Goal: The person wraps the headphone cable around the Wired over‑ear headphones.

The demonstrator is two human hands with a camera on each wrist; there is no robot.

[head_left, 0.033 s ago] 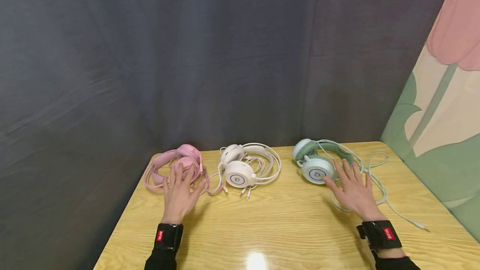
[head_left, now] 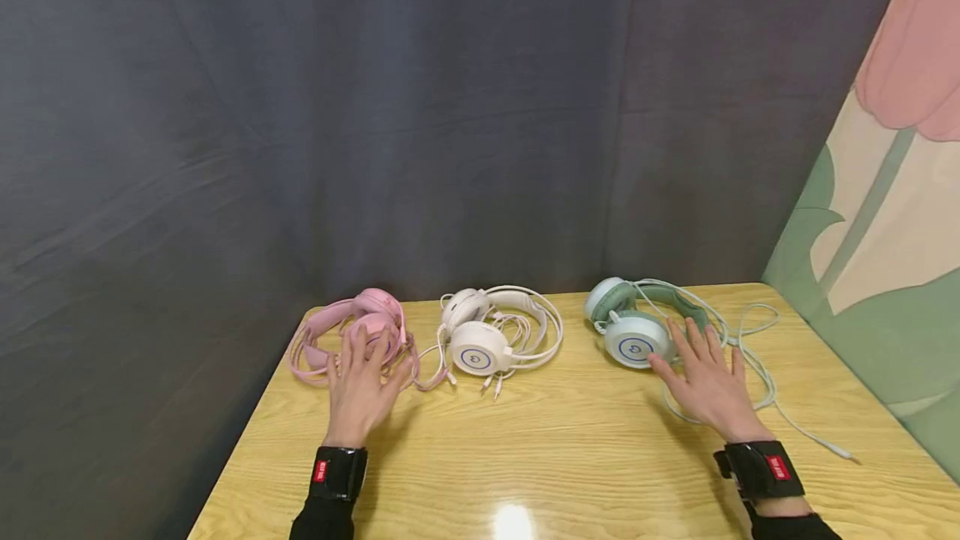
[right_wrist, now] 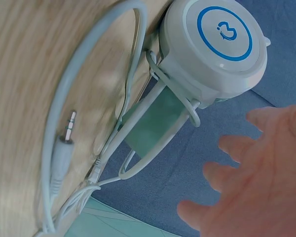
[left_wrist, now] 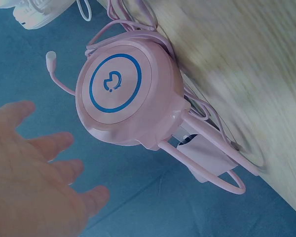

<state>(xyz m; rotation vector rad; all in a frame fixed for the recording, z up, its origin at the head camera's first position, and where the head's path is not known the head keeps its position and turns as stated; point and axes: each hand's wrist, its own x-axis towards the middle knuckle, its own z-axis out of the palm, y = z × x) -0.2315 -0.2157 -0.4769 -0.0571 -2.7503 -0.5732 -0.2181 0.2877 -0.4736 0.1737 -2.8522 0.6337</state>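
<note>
My left hand, fingers spread, hovers just in front of a pink headset. In the left wrist view its round earcup bears a blue ring, and a gap separates it from my fingertips. My right hand is likewise spread out near a pale green headset, overlapping part of its cable in the head view. The right wrist view has that headset's earcup apart from my fingers. Between the two lies a white headset with a bundled cable. Both hands hold nothing.
The headsets lie in a row toward the back of a wooden table. A dark curtain hangs behind it, and a floral panel stands at the right. The green headset's cable plug lies near the right edge.
</note>
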